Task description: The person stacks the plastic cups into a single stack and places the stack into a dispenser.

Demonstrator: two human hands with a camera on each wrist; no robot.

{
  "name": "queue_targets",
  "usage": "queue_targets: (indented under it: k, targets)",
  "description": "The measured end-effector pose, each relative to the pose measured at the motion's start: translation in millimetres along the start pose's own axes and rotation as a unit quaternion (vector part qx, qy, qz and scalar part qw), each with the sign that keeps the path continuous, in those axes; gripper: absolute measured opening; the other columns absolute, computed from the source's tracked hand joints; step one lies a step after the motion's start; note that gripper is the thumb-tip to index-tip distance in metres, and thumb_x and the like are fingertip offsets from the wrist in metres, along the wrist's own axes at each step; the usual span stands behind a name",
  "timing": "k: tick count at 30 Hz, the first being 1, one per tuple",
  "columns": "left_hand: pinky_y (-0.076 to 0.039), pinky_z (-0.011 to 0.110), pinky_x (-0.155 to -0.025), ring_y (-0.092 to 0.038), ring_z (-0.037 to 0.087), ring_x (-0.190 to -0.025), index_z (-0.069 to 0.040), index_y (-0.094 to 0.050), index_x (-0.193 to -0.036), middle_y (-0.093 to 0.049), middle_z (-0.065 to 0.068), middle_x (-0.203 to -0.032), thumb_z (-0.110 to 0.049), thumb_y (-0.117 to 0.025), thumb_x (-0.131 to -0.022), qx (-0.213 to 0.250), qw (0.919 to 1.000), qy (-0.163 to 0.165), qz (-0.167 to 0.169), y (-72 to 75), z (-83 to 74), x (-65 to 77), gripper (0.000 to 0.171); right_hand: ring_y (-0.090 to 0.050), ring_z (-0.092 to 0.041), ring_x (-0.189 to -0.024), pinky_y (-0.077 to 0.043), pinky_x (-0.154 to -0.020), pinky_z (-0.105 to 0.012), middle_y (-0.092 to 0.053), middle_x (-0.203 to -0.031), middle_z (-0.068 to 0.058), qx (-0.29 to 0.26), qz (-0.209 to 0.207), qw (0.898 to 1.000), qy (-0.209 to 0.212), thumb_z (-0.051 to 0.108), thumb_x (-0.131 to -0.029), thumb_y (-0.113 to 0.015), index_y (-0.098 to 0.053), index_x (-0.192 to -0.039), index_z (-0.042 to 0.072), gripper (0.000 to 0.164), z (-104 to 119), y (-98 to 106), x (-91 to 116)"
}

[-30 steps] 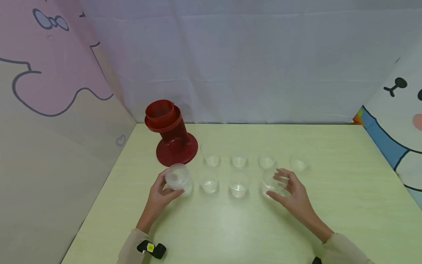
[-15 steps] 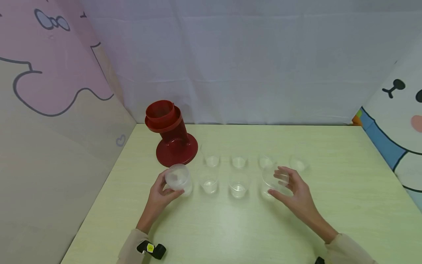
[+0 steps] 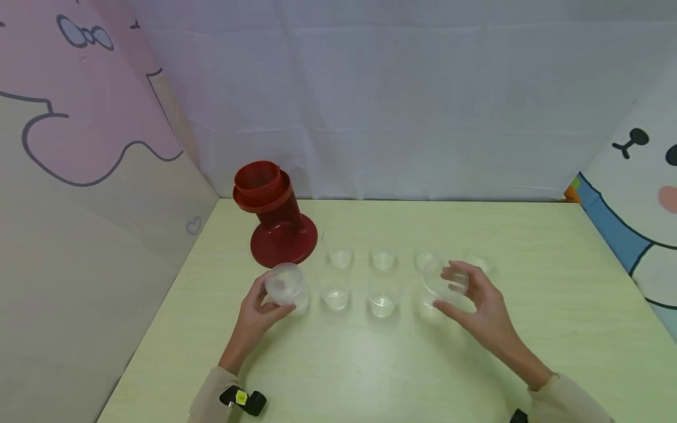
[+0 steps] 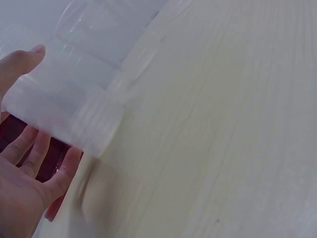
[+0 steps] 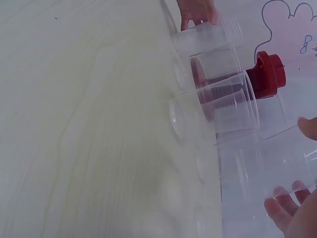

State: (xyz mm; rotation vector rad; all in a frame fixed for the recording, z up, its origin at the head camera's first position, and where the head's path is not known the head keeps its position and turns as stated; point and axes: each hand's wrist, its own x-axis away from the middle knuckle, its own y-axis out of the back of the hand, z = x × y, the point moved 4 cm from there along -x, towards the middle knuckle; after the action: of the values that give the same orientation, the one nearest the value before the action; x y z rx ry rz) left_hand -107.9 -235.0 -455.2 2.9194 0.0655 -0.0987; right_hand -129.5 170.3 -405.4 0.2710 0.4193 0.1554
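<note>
My left hand (image 3: 257,308) holds a nested stack of clear plastic cups (image 3: 286,285), thumb on the near side and fingers behind. In the left wrist view the stack (image 4: 69,94) stands close over the table, its many rims pressed together. My right hand (image 3: 478,302) grips a single clear plastic cup (image 3: 441,283) by its side, thumb in front and fingers around the back. The right wrist view shows this cup (image 5: 267,163) raised off the tabletop. Between my hands stand two front-row cups, a left one (image 3: 335,296) and a right one (image 3: 383,299), both upright.
Behind these is a back row of upright clear cups (image 3: 383,258), partly hard to see against the pale table (image 3: 370,364). A red stand with a cup-shaped top (image 3: 282,232) rises behind my left hand. A white cloth (image 3: 396,106) closes off the far edge.
My right hand has moved slightly up and to the right, and the cup in it has lifted and shifted the same way. The left hand and its stack have stayed in place.
</note>
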Motion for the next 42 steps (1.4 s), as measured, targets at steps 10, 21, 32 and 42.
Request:
queue_targets:
  k: [10, 21, 32, 42]
  targets:
    - [-0.050, 0.031, -0.090, -0.042, 0.027, -0.124, -0.012, -0.037, -0.139, -0.042, 0.008, -0.137, -0.007, -0.078, -0.077, -0.009, 0.9999, 0.014, 0.001, -1.9, -12.7, 2.5, 0.074, -0.057, -0.014, -0.110, -0.045, -0.092, -0.018, -0.057, -0.119, -0.010, -0.011, 0.010, 1.000, 0.011, -0.012, -0.071, -0.076, -0.044, -0.133, 0.002, 0.072, 12, 0, -6]
    - [-0.050, 0.030, -0.089, -0.042, 0.028, -0.122, -0.010, -0.038, -0.138, -0.042, 0.009, -0.136, -0.006, -0.078, -0.077, -0.004, 0.9999, 0.010, 0.002, -1.7, -14.5, 2.7, 0.073, -0.056, -0.016, -0.112, -0.045, -0.094, -0.020, -0.057, -0.121, -0.005, -0.013, 0.023, 0.999, 0.020, -0.010, -0.071, -0.077, -0.044, -0.134, 0.005, 0.073, 28, -6, -15]
    - [-0.050, 0.029, -0.088, -0.042, 0.028, -0.123, -0.010, -0.037, -0.139, -0.042, 0.009, -0.137, -0.007, -0.078, -0.078, -0.007, 0.9999, 0.015, 0.003, -2.0, -14.0, 2.5, 0.074, -0.056, -0.019, -0.111, -0.046, -0.093, -0.023, -0.055, -0.119, -0.020, -0.022, 0.038, 0.998, 0.039, -0.011, -0.070, -0.077, -0.045, -0.135, 0.005, 0.075, 38, -13, -21]
    - [-0.050, 0.030, -0.089, -0.042, 0.028, -0.123, -0.010, -0.036, -0.139, -0.042, 0.010, -0.137, -0.006, -0.077, -0.078, -0.008, 0.9998, 0.017, 0.004, -2.6, -14.7, 2.9, 0.074, -0.055, -0.020, -0.111, -0.048, -0.092, -0.026, -0.056, -0.119, -0.016, -0.023, 0.054, 0.997, 0.045, -0.008, -0.070, -0.078, -0.045, -0.135, 0.008, 0.075, 43, -22, -26]
